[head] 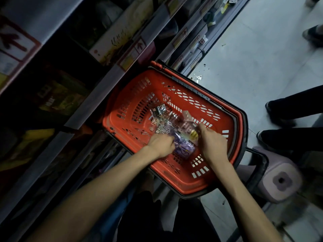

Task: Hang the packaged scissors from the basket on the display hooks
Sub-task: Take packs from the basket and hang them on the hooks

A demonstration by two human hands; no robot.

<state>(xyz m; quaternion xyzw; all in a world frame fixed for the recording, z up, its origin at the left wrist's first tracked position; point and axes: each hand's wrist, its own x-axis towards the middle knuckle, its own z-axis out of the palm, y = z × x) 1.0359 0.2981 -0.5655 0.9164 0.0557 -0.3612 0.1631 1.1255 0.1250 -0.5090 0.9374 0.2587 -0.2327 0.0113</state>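
**Still at the picking stage: nothing hung yet that we can see**

The packaged scissors (167, 119) lie in a loose heap on the bottom of the basket (174, 179). No display hooks are in view, so we judge the task barely begun. The packets have to be lifted out and hung.

Our left hand (161, 145) has its fingers curled onto the near end of a purple packet (185, 149), apparently pinching its edge. Our right hand (212, 142) lies palm down over the far side of the heap. Its fingers reach into the packets, but we cannot tell whether they grip one.

The wrappers look like thin, glossy, crinkled plastic that catches the light, with printed card in purple and pink beneath. We expect them to be slippery and to slide over one another. The scissors themselves are too blurred to make out.

The basket is rigid red plastic with slotted walls and floor and a dark rim and handle. It stands on the pale smooth floor (262, 58), hard against dim shelves (104, 79) of boxed goods. A lilac plastic stool (279, 179) sits just beside its handle.
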